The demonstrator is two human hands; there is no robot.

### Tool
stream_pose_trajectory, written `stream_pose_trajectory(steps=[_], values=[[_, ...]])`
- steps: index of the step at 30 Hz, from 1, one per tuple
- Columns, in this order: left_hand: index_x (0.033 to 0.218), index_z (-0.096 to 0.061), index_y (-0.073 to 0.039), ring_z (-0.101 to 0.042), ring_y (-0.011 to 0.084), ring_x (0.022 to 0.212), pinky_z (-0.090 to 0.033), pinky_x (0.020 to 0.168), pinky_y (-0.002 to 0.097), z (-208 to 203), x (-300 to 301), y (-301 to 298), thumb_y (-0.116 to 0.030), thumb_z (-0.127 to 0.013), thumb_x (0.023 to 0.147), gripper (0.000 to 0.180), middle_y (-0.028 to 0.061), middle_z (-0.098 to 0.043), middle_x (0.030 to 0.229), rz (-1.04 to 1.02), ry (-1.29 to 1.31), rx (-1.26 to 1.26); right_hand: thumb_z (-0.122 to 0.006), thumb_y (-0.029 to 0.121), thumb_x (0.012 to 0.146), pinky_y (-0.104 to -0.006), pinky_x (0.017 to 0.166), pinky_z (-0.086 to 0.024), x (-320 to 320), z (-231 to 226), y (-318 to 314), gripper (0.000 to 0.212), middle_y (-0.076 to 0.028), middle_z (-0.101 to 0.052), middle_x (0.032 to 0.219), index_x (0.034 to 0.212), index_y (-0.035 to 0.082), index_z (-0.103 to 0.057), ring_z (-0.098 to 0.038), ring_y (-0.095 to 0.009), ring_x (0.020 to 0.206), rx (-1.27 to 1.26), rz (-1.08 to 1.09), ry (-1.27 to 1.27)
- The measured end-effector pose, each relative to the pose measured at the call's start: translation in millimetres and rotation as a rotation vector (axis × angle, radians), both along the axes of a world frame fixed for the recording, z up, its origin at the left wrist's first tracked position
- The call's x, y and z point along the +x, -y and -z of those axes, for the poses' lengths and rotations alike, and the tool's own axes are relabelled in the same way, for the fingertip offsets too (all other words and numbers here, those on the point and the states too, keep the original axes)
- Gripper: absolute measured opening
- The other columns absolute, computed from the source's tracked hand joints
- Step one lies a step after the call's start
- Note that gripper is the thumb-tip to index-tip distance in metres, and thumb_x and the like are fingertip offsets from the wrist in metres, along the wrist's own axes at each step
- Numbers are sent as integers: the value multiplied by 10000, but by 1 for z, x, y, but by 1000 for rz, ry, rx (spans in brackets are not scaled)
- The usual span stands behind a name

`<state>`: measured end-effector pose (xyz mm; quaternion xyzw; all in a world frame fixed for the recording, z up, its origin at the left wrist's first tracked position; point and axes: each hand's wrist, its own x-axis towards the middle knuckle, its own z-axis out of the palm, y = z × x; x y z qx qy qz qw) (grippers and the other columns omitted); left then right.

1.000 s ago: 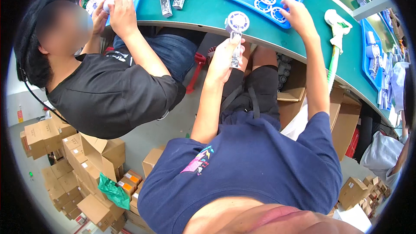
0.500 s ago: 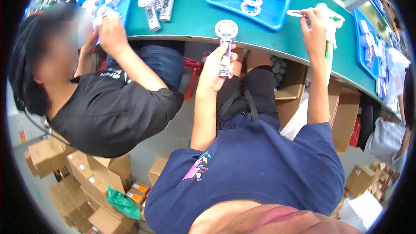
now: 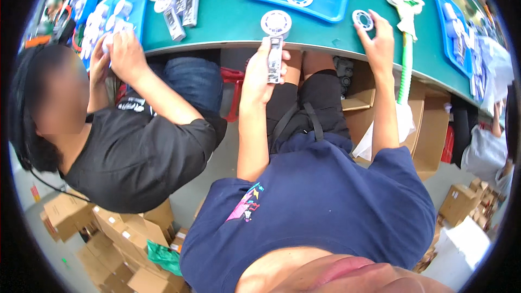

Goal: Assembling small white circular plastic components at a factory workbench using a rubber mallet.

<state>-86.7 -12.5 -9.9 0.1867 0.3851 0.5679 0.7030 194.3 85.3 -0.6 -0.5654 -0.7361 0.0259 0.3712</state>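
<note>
In front of me, my left hand (image 3: 254, 76) is closed around the rectangular handle (image 3: 274, 65) of a small device that looks like a handheld fan. Its round white head (image 3: 276, 24) points away from me, over the edge of the bench. To the right, my right hand (image 3: 381, 46) pinches a white ring (image 3: 362, 20) with slots around its centre, between thumb and fingers. The ring is held apart from the device, face toward the camera. Just right of that hand stands a green ribbed tube (image 3: 405, 70) with a white wrapped top (image 3: 404, 2).
A blue tray (image 3: 331, 13) of white rings lies on the green bench (image 3: 217, 19). Several similar devices (image 3: 182, 0) rest at its left. A co-worker (image 3: 135, 152) in black handles white parts by another blue tray (image 3: 138, 8). One more blue tray (image 3: 453, 38) is at right; cartons (image 3: 429, 130) stand below.
The ring has turned from nearly edge-on to facing the camera, and my right hand has shifted left, away from the green tube. My left hand keeps its hold; the whole view has shifted slightly.
</note>
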Motion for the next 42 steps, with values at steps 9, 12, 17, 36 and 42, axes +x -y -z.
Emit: stream_pose_trajectory(steps=[9, 12, 17, 36, 42], values=[[1077, -572, -75, -551, 97, 528, -444, 404, 233, -3, 8, 5, -392, -434, 1035, 349, 32, -609, 771, -33, 3, -46, -799, 228, 763, -388, 928, -466, -135, -43, 27, 556, -199, -564, 1148, 1207, -23, -577, -571, -348, 1081, -46, -479, -193], [1006, -564, -78, -555, 95, 523, -440, 393, 230, 3, 8, 5, -404, -440, 1032, 350, 37, -611, 758, -21, -43, -20, -791, 237, 773, -385, 928, -464, -149, -36, 23, 544, -204, -553, 1148, 1199, -33, -588, -570, -352, 1073, -52, -495, -170], [978, -571, -76, -554, 91, 514, -439, 390, 229, 4, 5, 8, -417, -450, 1026, 364, 31, -611, 753, -48, -55, -43, -788, 219, 773, -384, 935, -462, -149, -33, 26, 521, -200, -551, 1149, 1184, -43, -604, -571, -344, 1077, -130, -534, -180], [1008, -587, -59, -603, 129, 593, -504, 493, 262, -4, -22, -11, -612, -341, 991, 605, 35, -628, 772, 171, -149, -49, -766, 199, 786, -362, 949, -443, -150, -11, 28, 512, -156, -553, 1143, 1217, 40, -542, -559, -288, 1075, -295, -599, -585], [955, -565, -98, -567, 134, 506, -467, 436, 257, -2, -24, -17, -531, -460, 985, 446, 34, -594, 689, 163, -113, -139, -759, 233, 810, -378, 977, -453, -144, -8, 28, 563, -170, -555, 1188, 1281, 26, -530, -566, -328, 1120, -267, -607, -497]])
